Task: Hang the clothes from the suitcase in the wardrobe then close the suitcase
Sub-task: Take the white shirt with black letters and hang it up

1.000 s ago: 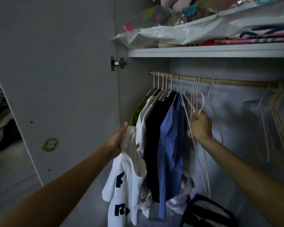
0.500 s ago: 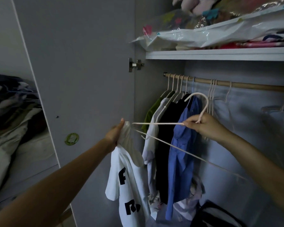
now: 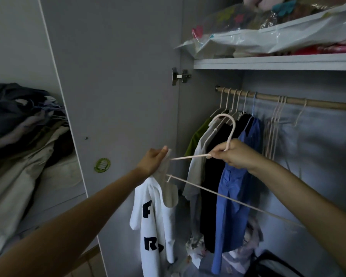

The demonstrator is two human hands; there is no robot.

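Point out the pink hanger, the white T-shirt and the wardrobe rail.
pink hanger (image 3: 231, 124): head view, on its hook.
white T-shirt (image 3: 152, 226): head view, on its printed front.
wardrobe rail (image 3: 328, 103): head view, on a bare stretch.

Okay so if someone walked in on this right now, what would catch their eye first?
Probably the two hands in the middle: the left hand grips a white T-shirt with black letters, while the right hand holds a pale pink plastic hanger pointed at it. Behind them, a bright blue shirt hangs from the wooden rail.
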